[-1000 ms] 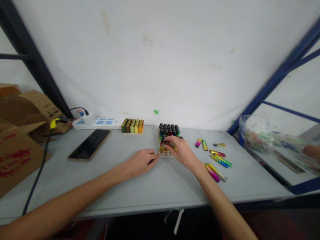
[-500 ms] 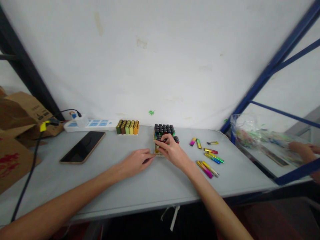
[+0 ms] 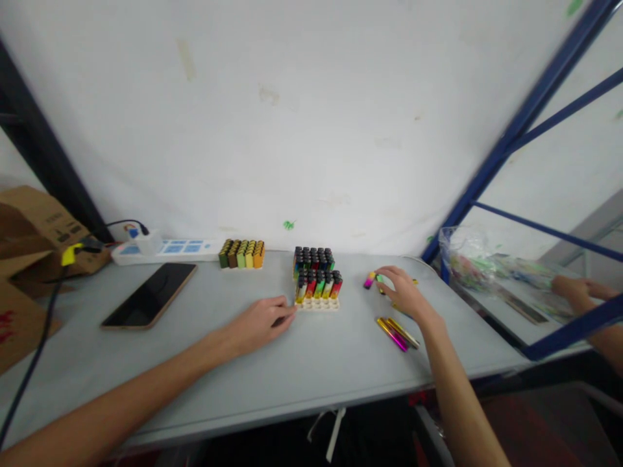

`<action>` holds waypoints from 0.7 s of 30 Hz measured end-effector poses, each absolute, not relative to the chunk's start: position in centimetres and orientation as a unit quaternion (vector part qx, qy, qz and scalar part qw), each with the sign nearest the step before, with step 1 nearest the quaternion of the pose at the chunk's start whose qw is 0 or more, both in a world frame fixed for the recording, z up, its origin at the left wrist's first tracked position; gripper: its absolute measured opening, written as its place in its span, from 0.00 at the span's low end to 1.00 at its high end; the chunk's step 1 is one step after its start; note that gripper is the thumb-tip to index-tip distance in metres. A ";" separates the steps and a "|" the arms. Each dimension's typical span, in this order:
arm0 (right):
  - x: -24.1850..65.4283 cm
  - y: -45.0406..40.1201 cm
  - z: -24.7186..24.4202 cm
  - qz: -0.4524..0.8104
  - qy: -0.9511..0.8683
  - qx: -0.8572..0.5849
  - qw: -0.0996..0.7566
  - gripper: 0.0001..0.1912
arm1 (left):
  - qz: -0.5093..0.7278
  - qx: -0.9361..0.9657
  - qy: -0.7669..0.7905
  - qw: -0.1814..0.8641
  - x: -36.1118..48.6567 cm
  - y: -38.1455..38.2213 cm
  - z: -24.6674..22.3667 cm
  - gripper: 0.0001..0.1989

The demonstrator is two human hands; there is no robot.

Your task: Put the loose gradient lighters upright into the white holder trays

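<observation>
Now the right hand has moved right from the white tray to loose lighters — fingers half curled, hold unclear. The loosely bent left hand touches the tray's left corner, grip unclear; upright lighters occupy the far holes.

The left forearm and right forearm are bare, slim and smooth in outline, broader toward the elbow and tapering to narrow wrists. The left hand and right hand are likewise bare, with slender fingers; nail detail is too small to tell.
</observation>
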State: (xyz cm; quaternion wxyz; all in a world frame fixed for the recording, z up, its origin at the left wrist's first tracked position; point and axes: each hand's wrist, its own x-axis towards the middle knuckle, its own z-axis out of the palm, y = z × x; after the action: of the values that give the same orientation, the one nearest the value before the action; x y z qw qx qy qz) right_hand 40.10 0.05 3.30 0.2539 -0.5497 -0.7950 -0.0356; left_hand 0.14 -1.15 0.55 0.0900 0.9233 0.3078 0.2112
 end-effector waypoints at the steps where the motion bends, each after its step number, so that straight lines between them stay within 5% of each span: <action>1: 40.7 0.4 2.3 -0.048 -0.782 -0.564 0.260 0.18 | 0.213 0.922 0.308 0.094 0.1 -1.1 0.5 0.18; 5: 40.7 1.0 -0.8 -0.024 -0.784 -0.579 0.223 0.27 | 0.220 0.919 0.308 0.107 0.0 -1.0 0.4 0.18; 21: 37.7 -0.3 1.4 0.083 -0.836 -0.496 0.221 0.15 | 0.222 0.913 0.314 0.136 0.1 -1.5 1.2 0.16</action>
State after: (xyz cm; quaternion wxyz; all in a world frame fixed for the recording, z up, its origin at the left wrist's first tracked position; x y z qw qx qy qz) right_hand 37.72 -0.28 1.44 0.2211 -0.4957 -0.8358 0.0826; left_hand 0.13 -1.49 1.23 0.1359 0.9130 0.3143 0.2217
